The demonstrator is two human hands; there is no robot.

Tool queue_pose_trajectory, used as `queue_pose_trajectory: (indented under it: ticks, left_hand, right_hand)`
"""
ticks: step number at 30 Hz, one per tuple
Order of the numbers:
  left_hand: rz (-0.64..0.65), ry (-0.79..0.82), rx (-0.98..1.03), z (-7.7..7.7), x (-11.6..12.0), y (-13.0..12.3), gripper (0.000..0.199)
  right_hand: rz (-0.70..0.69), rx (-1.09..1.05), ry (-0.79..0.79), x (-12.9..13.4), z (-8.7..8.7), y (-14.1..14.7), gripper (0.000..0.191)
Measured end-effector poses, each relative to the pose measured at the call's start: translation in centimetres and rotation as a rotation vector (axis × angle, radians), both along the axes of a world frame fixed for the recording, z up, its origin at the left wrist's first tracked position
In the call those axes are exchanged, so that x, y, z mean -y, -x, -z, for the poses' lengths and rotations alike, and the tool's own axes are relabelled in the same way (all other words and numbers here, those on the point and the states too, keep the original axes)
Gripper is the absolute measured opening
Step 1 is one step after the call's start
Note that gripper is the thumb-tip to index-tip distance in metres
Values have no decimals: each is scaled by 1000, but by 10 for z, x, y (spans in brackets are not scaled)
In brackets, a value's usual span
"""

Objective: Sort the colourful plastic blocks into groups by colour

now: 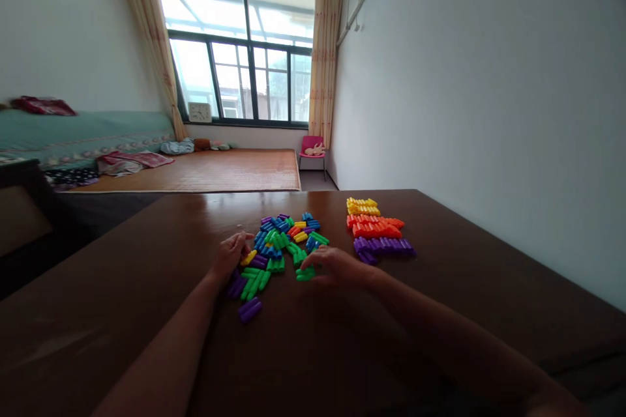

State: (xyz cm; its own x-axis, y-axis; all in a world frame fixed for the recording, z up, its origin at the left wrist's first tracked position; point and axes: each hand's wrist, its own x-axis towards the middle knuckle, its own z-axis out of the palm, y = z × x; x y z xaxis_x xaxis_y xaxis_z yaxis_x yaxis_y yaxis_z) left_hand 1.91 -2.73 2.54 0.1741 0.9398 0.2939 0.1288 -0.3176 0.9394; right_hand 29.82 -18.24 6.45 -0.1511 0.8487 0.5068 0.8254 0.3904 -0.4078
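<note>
My left hand [232, 253] rests at the left edge of a loose pile of plastic blocks, each shaped like joined tubes. Its fingers are loosely bent and apart, close to a yellow block [248, 257]; I see nothing held in them. At the pile's right side, my right hand [337, 265] has its fingers and thumb closed about a green block [305, 273] low over the table. Between the hands lie more green blocks [255, 281], blue blocks [267, 234] and purple blocks [259, 261]. One purple block [250, 309] lies apart, nearer to me.
On the right of the dark table [489, 273] stand grouped rows: yellow blocks [362, 206], orange blocks [375, 227] and purple blocks [384, 247]. Beyond the table are a bed [235, 169], a pink chair [312, 142] and a window. A white wall runs along the right.
</note>
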Motion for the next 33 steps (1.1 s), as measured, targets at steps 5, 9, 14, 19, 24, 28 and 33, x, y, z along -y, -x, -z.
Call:
queue_pose_trajectory:
  ticks: [5, 9, 14, 19, 24, 28, 33]
  left_hand:
    - [3, 4, -26, 3, -5, 1, 56]
    - [13, 20, -64, 2, -4, 2, 53]
    - [10, 29, -98, 0, -3, 2, 50]
    - [-4, 36, -111, -2, -2, 1, 50]
    - [1, 36, -122, 0, -4, 3, 52]
    - [3, 27, -148, -2, -2, 2, 55]
    - [5, 36, -144, -8, 4, -1, 58]
  right_hand:
    - [154, -309, 10, -27, -29, -169, 38]
    - [830, -491, -147, -38, 15, -287, 37]
    - [868, -517, -130, -51, 71, -322, 33]
    - [938, -301, -66, -48, 82, -339, 30]
    - [973, 53, -14, -34, 80, -345, 30]
    - [753, 248, 96, -36, 78, -330, 38]
    - [831, 333, 234, -40, 77, -314, 39]
